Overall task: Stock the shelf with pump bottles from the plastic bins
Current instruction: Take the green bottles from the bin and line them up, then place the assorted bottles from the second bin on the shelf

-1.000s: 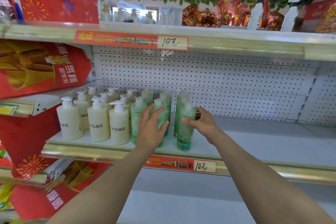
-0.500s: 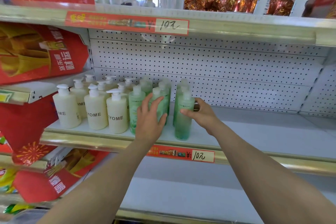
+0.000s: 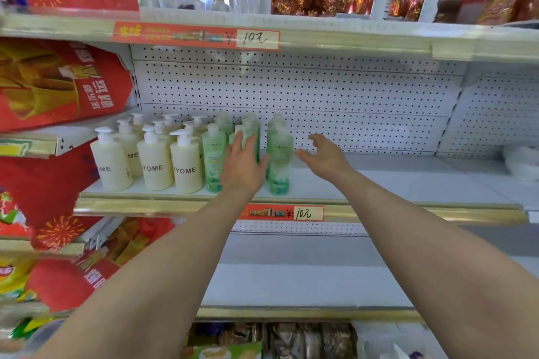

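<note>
Several cream pump bottles (image 3: 185, 166) marked "YOME" stand at the left of the white shelf (image 3: 379, 183). Beside them are rows of green pump bottles (image 3: 214, 160). My left hand (image 3: 243, 167) lies with straight fingers against the front green bottle of the middle row, mostly hiding it. The rightmost front green bottle (image 3: 280, 163) stands free. My right hand (image 3: 325, 157) hovers just right of it, fingers spread and relaxed, holding nothing.
The shelf to the right of the bottles is bare up to a white bag (image 3: 522, 159) at the far right. Red gift bags (image 3: 58, 84) crowd the left. A pegboard back wall (image 3: 320, 96) and an upper shelf (image 3: 350, 38) with goods bound the space.
My right hand let go of the rightmost green bottle and drew away to the right, opening. My left hand stays on the middle green bottle. The view shifted slightly upward.
</note>
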### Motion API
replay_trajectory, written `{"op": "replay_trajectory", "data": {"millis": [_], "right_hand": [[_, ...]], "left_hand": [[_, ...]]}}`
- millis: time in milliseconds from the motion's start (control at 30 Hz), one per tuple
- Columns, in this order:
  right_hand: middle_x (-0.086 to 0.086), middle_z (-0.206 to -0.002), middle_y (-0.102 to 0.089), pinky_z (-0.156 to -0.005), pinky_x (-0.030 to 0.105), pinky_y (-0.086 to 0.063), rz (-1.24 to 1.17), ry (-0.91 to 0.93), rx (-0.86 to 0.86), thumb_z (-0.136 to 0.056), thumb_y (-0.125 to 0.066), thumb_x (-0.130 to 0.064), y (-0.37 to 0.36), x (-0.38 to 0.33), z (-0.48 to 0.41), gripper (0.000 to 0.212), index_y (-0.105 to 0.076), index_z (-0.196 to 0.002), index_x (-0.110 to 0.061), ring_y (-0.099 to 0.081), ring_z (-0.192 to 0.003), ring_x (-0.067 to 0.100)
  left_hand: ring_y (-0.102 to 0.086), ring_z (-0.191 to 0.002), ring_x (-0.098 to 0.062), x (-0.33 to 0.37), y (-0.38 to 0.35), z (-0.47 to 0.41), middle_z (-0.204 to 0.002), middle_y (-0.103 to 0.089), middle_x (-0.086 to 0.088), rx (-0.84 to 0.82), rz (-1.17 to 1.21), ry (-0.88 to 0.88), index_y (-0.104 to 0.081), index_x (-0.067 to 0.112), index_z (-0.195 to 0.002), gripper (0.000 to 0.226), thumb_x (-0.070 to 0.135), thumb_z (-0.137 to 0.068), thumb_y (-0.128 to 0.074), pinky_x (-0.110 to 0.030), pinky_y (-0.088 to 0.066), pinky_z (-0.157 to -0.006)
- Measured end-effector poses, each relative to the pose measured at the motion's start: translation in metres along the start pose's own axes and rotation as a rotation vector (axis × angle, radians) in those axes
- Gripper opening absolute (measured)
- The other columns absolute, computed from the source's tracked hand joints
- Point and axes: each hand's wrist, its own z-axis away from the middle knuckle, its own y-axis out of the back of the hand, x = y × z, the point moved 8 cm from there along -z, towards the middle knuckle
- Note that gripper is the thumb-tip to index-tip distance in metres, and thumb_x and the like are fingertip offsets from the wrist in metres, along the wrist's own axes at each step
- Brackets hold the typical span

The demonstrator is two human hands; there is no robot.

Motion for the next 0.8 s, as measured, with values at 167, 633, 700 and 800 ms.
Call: {"op": "replay_trajectory", "data": {"millis": [167, 633, 700, 800], "right_hand": [[0.008, -0.147, -0.049, -0.108, 0.039, -0.039, 0.171, -0.007, 0.003, -0.094, -0.055, -0.054, 0.037, -0.004, 0.052, 0.067, -0.038, -0.149, -0.020, -0.043, -0.136, 0.030], [0.013, -0.145, -0.049, -0.105, 0.040, -0.038, 0.225, -0.250, -0.002, -0.089, -0.061, -0.053, 0.093, 0.119, 0.221, 0.069, -0.041, -0.146, -0.019, -0.039, -0.137, 0.031], [0.011, -0.146, -0.047, -0.107, 0.042, -0.038, 0.205, -0.297, -0.016, -0.088, -0.060, -0.057, 0.098, 0.153, 0.235, 0.071, -0.040, -0.146, -0.021, -0.040, -0.137, 0.031], [0.006, -0.147, -0.048, -0.106, 0.040, -0.037, 0.235, -0.370, -0.061, -0.088, -0.056, -0.062, 0.102, 0.208, 0.248, 0.072, -0.040, -0.146, -0.022, -0.044, -0.136, 0.028]], "left_hand": [[-0.026, -0.144, -0.034, 0.035, 0.014, 0.037, -0.162, -0.021, -0.009, -0.063, -0.003, -0.020, -0.039, 0.020, -0.148, 0.054, 0.048, -0.101, -0.037, -0.046, -0.030, -0.112], [-0.024, -0.145, -0.033, 0.106, -0.044, 0.194, -0.161, -0.023, -0.008, -0.308, 0.028, -0.047, -0.037, 0.023, -0.150, 0.054, 0.047, -0.102, -0.039, -0.048, -0.031, -0.111], [-0.023, -0.145, -0.031, 0.114, -0.063, 0.210, -0.162, -0.022, -0.007, -0.344, 0.029, -0.037, -0.037, 0.024, -0.149, 0.053, 0.047, -0.102, -0.040, -0.048, -0.032, -0.111], [-0.022, -0.146, -0.031, 0.126, -0.105, 0.231, -0.163, -0.020, -0.006, -0.405, 0.059, -0.015, -0.035, 0.025, -0.151, 0.055, 0.048, -0.102, -0.040, -0.049, -0.030, -0.114]]}}
